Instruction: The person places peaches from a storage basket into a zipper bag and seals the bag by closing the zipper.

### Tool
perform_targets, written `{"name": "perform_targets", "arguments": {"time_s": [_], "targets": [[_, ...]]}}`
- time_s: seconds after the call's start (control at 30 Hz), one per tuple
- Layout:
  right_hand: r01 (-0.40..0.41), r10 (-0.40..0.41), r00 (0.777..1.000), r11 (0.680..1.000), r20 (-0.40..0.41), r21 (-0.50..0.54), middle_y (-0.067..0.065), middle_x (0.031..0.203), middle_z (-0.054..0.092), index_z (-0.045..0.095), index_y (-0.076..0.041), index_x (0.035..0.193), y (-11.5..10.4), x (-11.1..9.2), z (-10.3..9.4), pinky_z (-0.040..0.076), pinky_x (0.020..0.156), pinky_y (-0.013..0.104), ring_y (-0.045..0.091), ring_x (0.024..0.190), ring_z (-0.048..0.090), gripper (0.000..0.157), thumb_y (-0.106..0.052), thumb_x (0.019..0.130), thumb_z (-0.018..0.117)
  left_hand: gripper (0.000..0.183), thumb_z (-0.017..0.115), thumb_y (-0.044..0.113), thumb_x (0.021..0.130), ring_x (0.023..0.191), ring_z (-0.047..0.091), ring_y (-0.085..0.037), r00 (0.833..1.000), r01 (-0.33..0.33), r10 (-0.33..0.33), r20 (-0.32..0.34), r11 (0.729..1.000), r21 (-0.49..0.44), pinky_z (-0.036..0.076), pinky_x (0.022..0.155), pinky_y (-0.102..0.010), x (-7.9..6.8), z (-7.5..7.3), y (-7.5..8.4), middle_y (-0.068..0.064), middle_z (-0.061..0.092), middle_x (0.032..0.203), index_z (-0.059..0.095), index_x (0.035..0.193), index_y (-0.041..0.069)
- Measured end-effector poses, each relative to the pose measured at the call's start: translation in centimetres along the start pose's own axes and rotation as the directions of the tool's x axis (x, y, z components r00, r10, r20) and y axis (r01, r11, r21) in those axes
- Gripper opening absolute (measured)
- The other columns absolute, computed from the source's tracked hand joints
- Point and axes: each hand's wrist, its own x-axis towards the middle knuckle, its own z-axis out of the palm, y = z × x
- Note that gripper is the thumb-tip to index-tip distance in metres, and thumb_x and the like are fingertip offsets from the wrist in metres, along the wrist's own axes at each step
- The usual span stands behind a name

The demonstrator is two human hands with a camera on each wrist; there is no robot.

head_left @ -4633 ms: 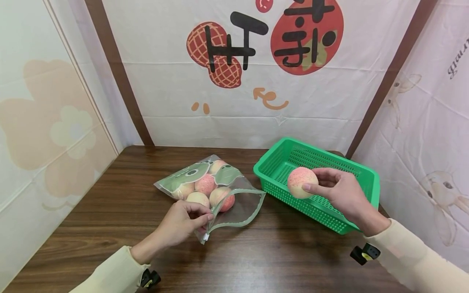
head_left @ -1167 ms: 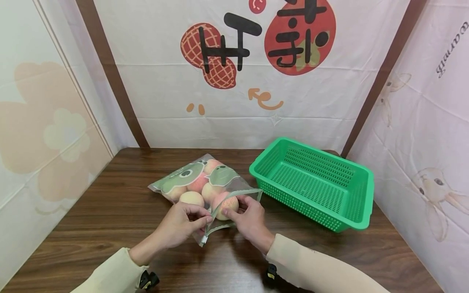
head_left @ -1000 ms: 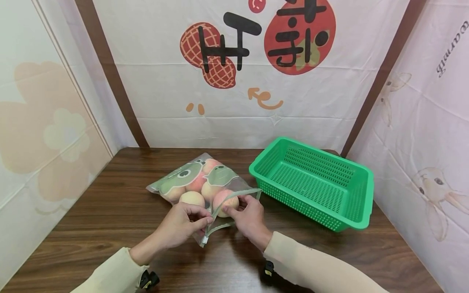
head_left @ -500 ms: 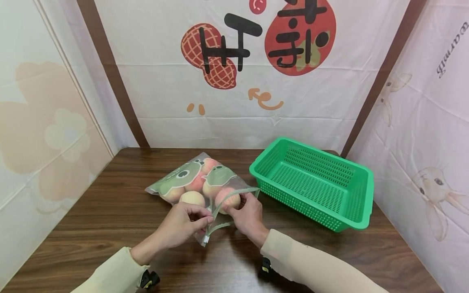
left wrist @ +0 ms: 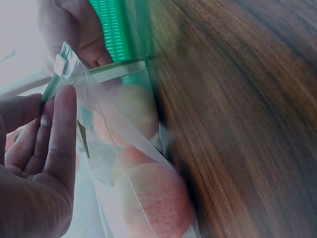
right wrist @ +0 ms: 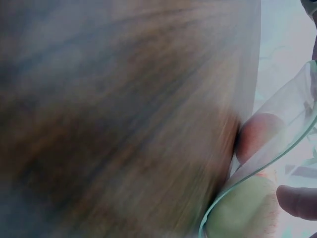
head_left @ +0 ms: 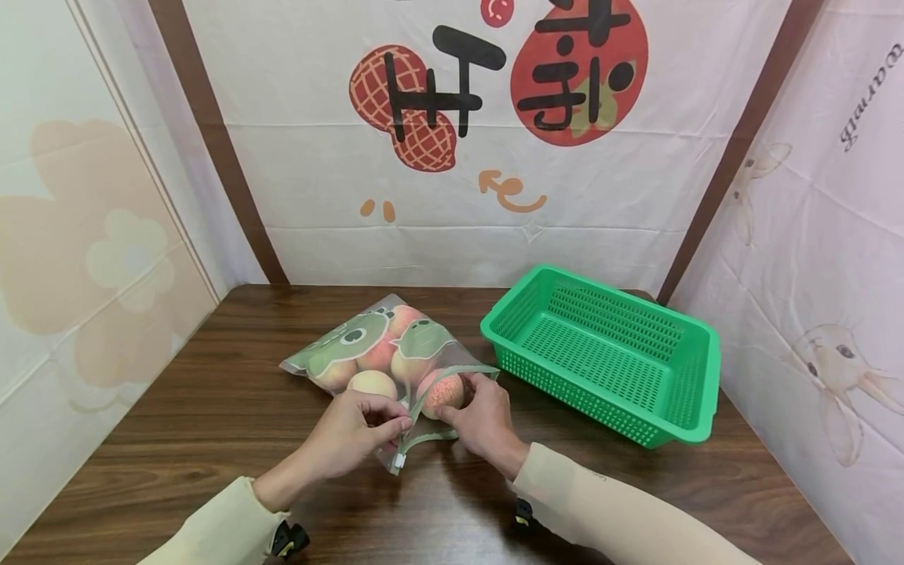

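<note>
A clear zip bag [head_left: 353, 329] with a green printed pattern lies on the table, holding several pink-and-cream peaches, one of them a pale peach [head_left: 373, 383] near the left hand. My left hand [head_left: 346, 439] pinches the rim of its mouth, close to the white zip slider [head_left: 400, 460]. Inside the mouth, my right hand [head_left: 483, 420] holds a speckled peach [head_left: 443, 394], thumb on the near side. The right wrist view shows that thumb [right wrist: 297, 201] against the peach [right wrist: 242, 210]; the other fingers are mostly hidden.
To the right stands a green perforated basket [head_left: 600, 357] with nothing in it, close to the bag. Brown wooden table [head_left: 212, 424] surrounds both. A printed cloth [head_left: 325, 180] hangs behind, with more cloth on either side.
The right hand has carried the peach from above the basket leftward into the bag's mouth. Lately the peach has turned, showing more pink. The left hand keeps its pinch on the rim.
</note>
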Motion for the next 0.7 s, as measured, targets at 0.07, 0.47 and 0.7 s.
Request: {"name": "perform_targets", "arguments": {"time_s": [0.07,0.47,0.7], "targets": [[0.014,-0.014,1.000,1.000,0.003,-0.008,0.016,0.122,0.071,0.066,-0.001,0.127,0.0,-0.2,-0.3,0.055,0.096,0.047,0.032,0.116,0.066,0.059,-0.022,0.078,0.092,0.012,0.077,0.014,0.093,0.066,0.069,-0.016,1.000,0.001,-0.001,0.001,1.000,0.013,0.055,0.056,-0.024,0.0,0.0,-0.1,-0.003,0.070,0.075,0.078,0.093,0.002],[0.089,-0.089,0.995,0.996,0.038,0.010,0.016,0.125,0.070,0.068,-0.002,0.129,0.6,-1.2,-2.2,0.058,0.091,0.047,0.034,0.112,0.069,0.053,-0.016,0.082,0.087,0.007,0.079,0.016,0.091,0.071,0.060,-0.005,0.999,-0.039,0.041,-0.018,0.993,0.114,0.054,0.060,-0.023,0.0,0.3,-0.4,0.008,0.069,0.075,0.079,0.089,0.009],[0.102,-0.104,0.993,0.994,0.048,0.036,0.016,0.121,0.072,0.071,-0.002,0.124,1.1,-1.6,-3.1,0.058,0.089,0.048,0.035,0.108,0.070,0.048,-0.012,0.081,0.087,0.004,0.081,0.016,0.090,0.071,0.058,-0.003,0.998,-0.056,0.060,-0.032,0.992,0.114,0.052,0.061,-0.021,-0.1,0.4,-0.2,0.008,0.069,0.075,0.079,0.087,0.012]]}}
